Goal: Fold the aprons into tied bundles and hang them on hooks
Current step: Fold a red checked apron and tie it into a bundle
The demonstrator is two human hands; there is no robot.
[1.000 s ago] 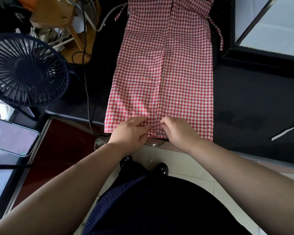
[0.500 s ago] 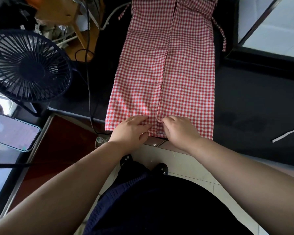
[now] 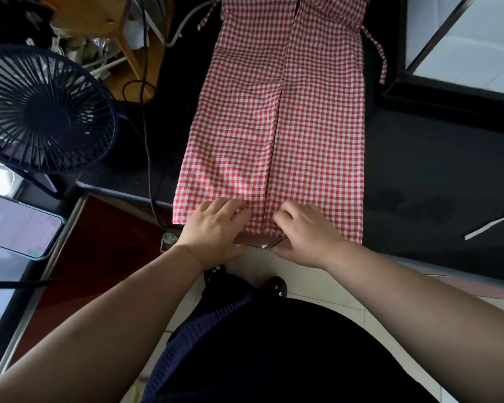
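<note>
Head view, looking straight down: we see a red and white checked apron (image 3: 274, 126) lying flat and lengthwise on a dark table (image 3: 434, 170). Its two long sides are folded in so their edges meet along a centre line. The near hem sits right at the table's front edge.

The left hand (image 3: 216, 225) rests on that hem just left of the centre line, with its fingers bent down onto the cloth and apparently pinching it. The right hand (image 3: 306, 231) does the same just right of the line. Both thumbs are hidden, so we cannot tell how much cloth each hand really has.

A tie strap (image 3: 378, 53) trails loose off the apron's far right side. A dark fan (image 3: 41, 112) stands to the left, and a cable (image 3: 149, 158) runs down near the apron's left edge. A thin white strip (image 3: 492, 222) lies well off to the right.

We judge that the first roll from the hem is about to begin. With both hands close to the middle, the outer corners are unsupported and could lag, giving a slanted, loose roll. The two folded flaps could also slide apart along the centre line. If the strap gets rolled under, there may be nothing left to tie the bundle with.
</note>
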